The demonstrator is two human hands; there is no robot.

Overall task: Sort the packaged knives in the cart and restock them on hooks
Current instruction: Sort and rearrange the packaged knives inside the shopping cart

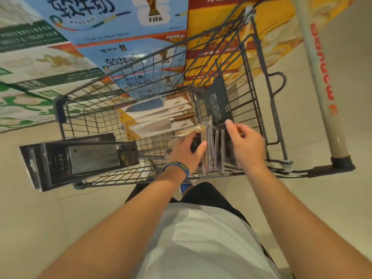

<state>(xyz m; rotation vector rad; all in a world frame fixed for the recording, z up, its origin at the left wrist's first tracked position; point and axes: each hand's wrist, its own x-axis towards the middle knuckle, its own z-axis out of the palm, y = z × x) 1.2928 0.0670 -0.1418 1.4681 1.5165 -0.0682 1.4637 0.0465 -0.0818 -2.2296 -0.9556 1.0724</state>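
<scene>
While the person stood at the handle end of the wire cart (322, 170), a white shirt (201, 238) filled the nearest part of the view and both bare forearms reached forward over it. A blue wristband (177, 168) on the left wrist carried yellow lettering, of which "JAMES" could be read. The left hand (187, 150) reached down into the basket with its thumb (203, 144) laid against the first of several clear packs (215, 150) standing on edge at the near end. Its other fingers were hidden behind the back of the hand, so a grip could not be confirmed. The right hand (247, 143) hovered over the same row, its fingers loosely spread and holding nothing, the index fingertip (228, 122) at the top edge of a pack. A black boxed knife (80, 160) lay across the cart's left rim; its print was too small to read. Farther in, carded cleavers (155, 125) with wooden handles lay stacked flat on the basket floor. A black card (216, 101) with circular icons leaned at the right wall. Beyond the cart stood blue cartons (155, 19) marked "FIFA", green and white cartons (40, 63) to the left and red and yellow cartons (211, 37) to the right. A pale pole (320, 77) with red lettering crossed the right side.
</scene>
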